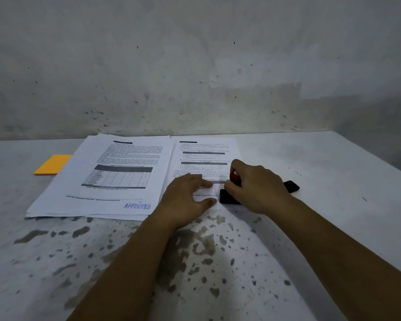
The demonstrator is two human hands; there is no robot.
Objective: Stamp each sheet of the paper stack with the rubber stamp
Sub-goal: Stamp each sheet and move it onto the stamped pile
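Note:
Two piles of printed sheets lie side by side on the table. The left pile (107, 179) carries a blue "APPROVED" mark (137, 206) at its lower right corner. The right pile (204, 154) lies under my left hand (185, 200), which rests flat on its lower part with fingers spread. My right hand (255, 186) is closed around the red-handled rubber stamp (235, 176), held over the black ink pad (227, 196) beside the right pile's edge. The stamp's base is hidden by my fingers.
An orange pad of sticky notes (52, 164) lies at the left, partly tucked under the left pile. The table (333, 172) is white with dark worn patches near me. A stained grey wall (195, 66) rises right behind the papers.

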